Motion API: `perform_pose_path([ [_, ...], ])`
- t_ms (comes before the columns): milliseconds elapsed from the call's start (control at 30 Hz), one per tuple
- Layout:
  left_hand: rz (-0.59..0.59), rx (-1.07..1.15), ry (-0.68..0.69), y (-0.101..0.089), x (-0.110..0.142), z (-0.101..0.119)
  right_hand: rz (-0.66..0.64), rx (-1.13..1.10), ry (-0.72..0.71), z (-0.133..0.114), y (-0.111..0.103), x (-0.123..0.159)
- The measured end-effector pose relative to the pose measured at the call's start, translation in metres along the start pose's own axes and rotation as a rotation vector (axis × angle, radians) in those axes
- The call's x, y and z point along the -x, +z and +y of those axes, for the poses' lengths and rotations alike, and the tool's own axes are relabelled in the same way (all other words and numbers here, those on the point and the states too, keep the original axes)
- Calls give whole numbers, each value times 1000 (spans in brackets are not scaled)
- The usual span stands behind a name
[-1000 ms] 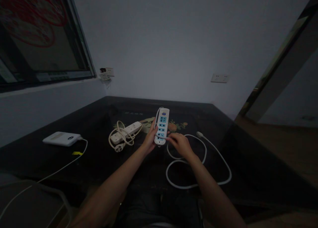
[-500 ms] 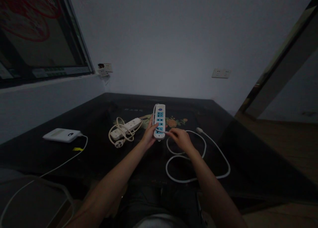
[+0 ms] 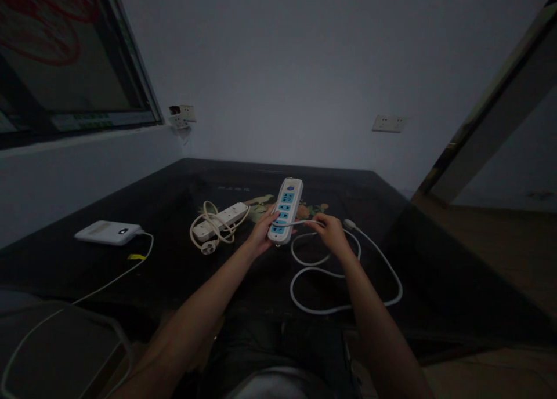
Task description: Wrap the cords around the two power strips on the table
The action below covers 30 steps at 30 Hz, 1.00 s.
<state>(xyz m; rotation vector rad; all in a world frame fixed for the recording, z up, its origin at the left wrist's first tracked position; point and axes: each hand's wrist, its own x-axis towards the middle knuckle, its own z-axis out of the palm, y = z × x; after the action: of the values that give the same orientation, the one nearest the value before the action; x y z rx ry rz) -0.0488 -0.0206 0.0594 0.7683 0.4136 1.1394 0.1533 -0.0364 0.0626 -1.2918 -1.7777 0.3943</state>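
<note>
My left hand [image 3: 261,232] is closed around the lower left side of a white power strip [image 3: 296,197] with blue socket faces, holding it up over the dark table. Its thumb lies on the front, by the cord that crosses the lower sockets. With closed fingers, my right hand [image 3: 329,232] grips the strip's white power cord [image 3: 300,222] just right of the strip. The rest of the cord lies in loose loops on the table below, ending in a plug [image 3: 348,224] to the right of my right hand.
Left of my hands lies a second white power strip [image 3: 232,213], its cord wound around it. A white power bank-like device [image 3: 108,232] with a cable rests at the table's left, near a yellow scrap [image 3: 137,257]. Wall sockets [image 3: 389,123] are behind the black table [image 3: 174,184].
The power strip has tilted to the right in my left hand. My right hand has moved right, drawing a longer stretch of cord away from the strip.
</note>
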Motion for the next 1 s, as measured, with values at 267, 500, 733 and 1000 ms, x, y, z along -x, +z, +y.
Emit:
perform_pose_path([
  [267, -25, -17, 12, 5, 4, 3, -173, -292, 111, 2, -4, -1],
  [500, -51, -26, 22, 4, 4, 2, -232, -463, 267, 4, -5, 1],
  [733, -44, -27, 42, 6, 6, 3, -296, -538, 309, 5, -4, 4],
  [1000, -29, 42, 86, 10, 8, 5, -352, -596, 336, -1, -6, 5],
])
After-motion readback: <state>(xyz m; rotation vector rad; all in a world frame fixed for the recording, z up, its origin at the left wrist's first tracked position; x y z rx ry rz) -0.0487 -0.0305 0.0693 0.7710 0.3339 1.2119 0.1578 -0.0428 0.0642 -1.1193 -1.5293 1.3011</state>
